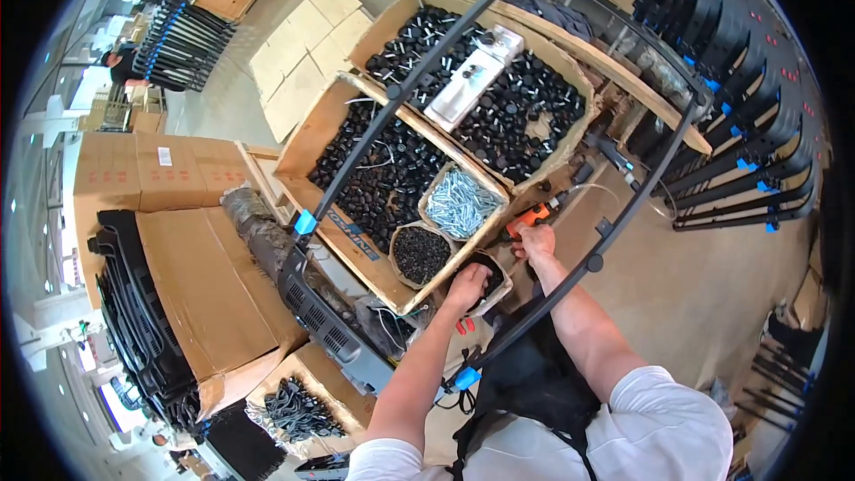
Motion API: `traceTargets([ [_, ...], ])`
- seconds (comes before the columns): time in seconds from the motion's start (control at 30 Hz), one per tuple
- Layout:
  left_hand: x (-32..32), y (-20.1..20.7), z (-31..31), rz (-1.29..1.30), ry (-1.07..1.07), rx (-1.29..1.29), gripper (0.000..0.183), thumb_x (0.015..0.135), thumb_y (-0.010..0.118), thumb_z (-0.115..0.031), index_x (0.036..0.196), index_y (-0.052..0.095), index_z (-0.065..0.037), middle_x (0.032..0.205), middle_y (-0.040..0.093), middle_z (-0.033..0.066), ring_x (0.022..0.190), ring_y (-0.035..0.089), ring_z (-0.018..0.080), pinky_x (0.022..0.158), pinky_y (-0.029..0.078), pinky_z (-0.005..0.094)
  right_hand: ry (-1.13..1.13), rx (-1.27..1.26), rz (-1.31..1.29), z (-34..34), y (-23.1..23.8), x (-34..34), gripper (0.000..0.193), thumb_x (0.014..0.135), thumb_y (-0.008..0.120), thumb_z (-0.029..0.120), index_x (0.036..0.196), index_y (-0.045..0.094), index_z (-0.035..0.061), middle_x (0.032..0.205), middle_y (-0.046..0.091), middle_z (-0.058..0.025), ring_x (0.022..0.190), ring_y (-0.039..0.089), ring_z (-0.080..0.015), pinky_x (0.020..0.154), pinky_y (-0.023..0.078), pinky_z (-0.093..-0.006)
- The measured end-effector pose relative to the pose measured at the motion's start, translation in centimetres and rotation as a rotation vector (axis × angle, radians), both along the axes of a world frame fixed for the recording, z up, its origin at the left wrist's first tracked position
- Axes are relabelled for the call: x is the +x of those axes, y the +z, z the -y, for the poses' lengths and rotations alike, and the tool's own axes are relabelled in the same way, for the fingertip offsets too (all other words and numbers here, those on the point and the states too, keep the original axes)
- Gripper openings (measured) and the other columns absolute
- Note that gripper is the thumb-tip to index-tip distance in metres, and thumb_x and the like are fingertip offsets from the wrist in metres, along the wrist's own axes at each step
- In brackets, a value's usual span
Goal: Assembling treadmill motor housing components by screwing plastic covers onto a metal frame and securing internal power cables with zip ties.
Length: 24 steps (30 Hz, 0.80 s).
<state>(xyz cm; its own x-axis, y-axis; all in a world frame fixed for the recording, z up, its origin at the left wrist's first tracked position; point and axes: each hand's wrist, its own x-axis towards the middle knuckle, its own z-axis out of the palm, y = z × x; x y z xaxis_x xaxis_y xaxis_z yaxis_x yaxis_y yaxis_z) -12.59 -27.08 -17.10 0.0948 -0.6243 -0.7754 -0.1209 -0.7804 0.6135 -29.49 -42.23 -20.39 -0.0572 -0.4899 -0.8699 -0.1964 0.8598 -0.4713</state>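
Observation:
My left hand (pixel 469 288) reaches down into a small open container (pixel 499 297) of dark bits, its fingers curled among them. Whatever they pinch is too small to make out. To its right, my right hand (pixel 534 242) is closed on the end of an orange and black power tool (pixel 531 217). Just beyond my hands lie a box of silver screws (pixel 461 203) and a tub of small black screws (pixel 422 254). Both stand inside a wooden tray (pixel 399 292) with many black knobs (pixel 374 180). A black tubular frame (pixel 356 160) arches around this work area.
Behind the tray, a second box (pixel 570 80) holds black capped bolts and a white metal bracket (pixel 474 78). Many black curved frames (pixel 748 151) stand in a row at the right. Large cartons (pixel 214 285) and a box of black cables (pixel 298 410) are on the left.

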Motion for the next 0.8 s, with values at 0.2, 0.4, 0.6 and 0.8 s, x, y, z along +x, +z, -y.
traceTargets([
  [0.2, 1.0, 2.1, 0.9, -0.605, 0.395, 0.062, 0.022, 0.108, 0.052, -0.024, 0.108, 0.065, -0.006, 0.105, 0.070, 0.0078, 0.099, 0.067, 0.0210, 0.085, 0.056, 0.0358, -0.160, -0.217, 0.150, 1.2, 1.3, -0.9, 0.038, 0.086, 0.078, 0.025, 0.112, 0.059, 0.0045, 0.092, 0.067, -0.0052, 0.068, 0.067, -0.0174, 0.043, 0.053, -0.0338],
  [0.4, 1.9, 2.5, -0.2, -0.683, 0.356, -0.013, 0.021, 0.107, 0.054, -0.022, 0.106, 0.068, -0.007, 0.103, 0.070, 0.0049, 0.102, 0.067, 0.0204, 0.087, 0.054, 0.0358, -0.090, 0.088, 0.803, 2.5, 3.3, -7.4, 0.043, 0.094, 0.070, 0.021, 0.134, 0.057, 0.0136, 0.094, 0.069, -0.0039, 0.073, 0.067, -0.0159, 0.053, 0.054, -0.0315],
  [0.6, 1.7, 4.3, -0.2, -0.618, 0.282, -0.002, 0.033, 0.110, 0.057, -0.029, 0.126, 0.068, -0.003, 0.092, 0.063, 0.0000, 0.085, 0.057, 0.0123, 0.075, 0.046, 0.0295, -0.117, 0.118, 0.829, -5.2, 11.2, -13.5, 0.055, 0.095, 0.069, 0.014, 0.146, 0.049, 0.0133, 0.120, 0.072, -0.0129, 0.101, 0.072, -0.0260, 0.072, 0.063, -0.0433],
  [0.8, 0.2, 8.9, -1.2, -0.604, 0.297, -0.079, 0.031, 0.110, 0.058, -0.032, 0.124, 0.069, -0.006, 0.087, 0.060, -0.0022, 0.077, 0.052, 0.0117, 0.070, 0.044, 0.0285, -0.045, -0.240, 0.546, -12.9, 17.7, -21.1, 0.060, 0.086, 0.079, 0.008, 0.139, 0.052, 0.0064, 0.127, 0.070, -0.0184, 0.116, 0.070, -0.0300, 0.079, 0.065, -0.0419],
])
